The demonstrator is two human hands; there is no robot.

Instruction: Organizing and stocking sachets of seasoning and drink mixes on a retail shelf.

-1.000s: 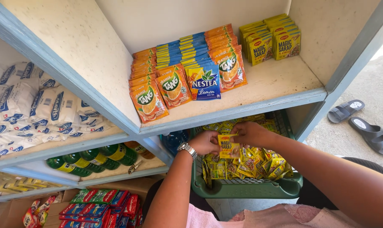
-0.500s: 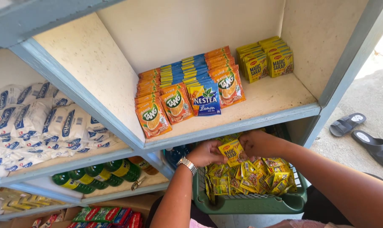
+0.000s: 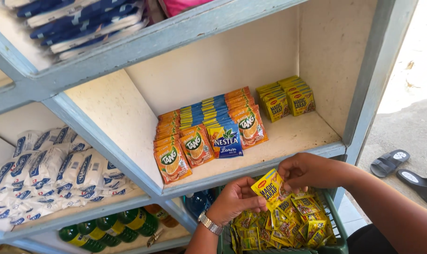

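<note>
Both hands are pinching one yellow sachet (image 3: 269, 188) just above the green basket (image 3: 337, 244), the left hand (image 3: 237, 200) gripping its lower side and the right hand (image 3: 307, 171) its top corner. It looks joined to the strip of sachets (image 3: 289, 221) hanging below, though I can't tell for sure, so a hard tug might rip it or spill the heap. Farther back, the stack of yellow sachets (image 3: 286, 99) in the shelf's (image 3: 293, 141) far right corner could topple if bumped.

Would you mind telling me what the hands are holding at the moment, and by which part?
Both hands hold one small yellow sachet: the left hand pinches its lower left edge, the right hand its upper right corner, above the green basket.
</note>
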